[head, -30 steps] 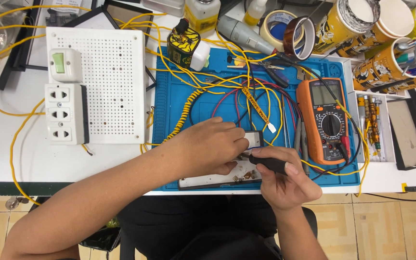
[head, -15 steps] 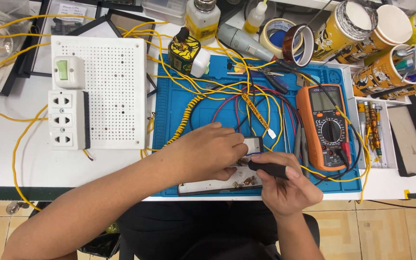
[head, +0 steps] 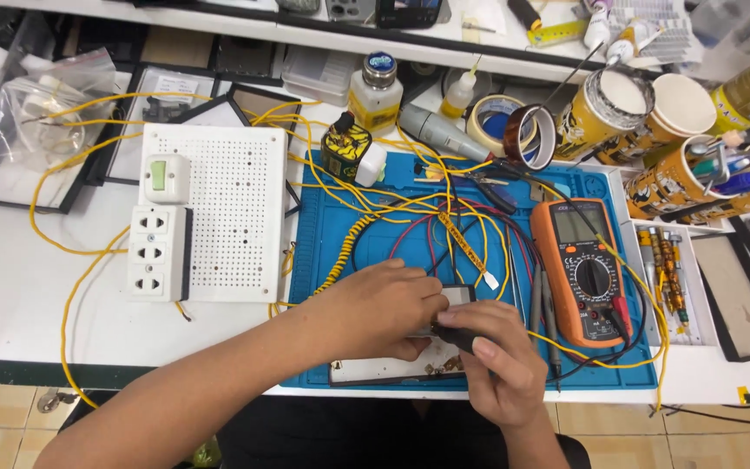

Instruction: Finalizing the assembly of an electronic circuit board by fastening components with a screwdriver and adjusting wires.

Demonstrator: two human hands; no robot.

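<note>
My left hand (head: 375,313) presses flat on a small dark-framed part (head: 457,295), fingers curled over it; keeping it pinned firmly seems the way to do this well. My right hand (head: 501,365) is clenched round a black tool (head: 455,334) (its tip hidden under my fingers), meeting that part near the front of the blue mat (head: 340,260). The orange multimeter (head: 588,269) lies on the mat's right side; the white pegboard (head: 227,208) sits just left of the mat.
</note>
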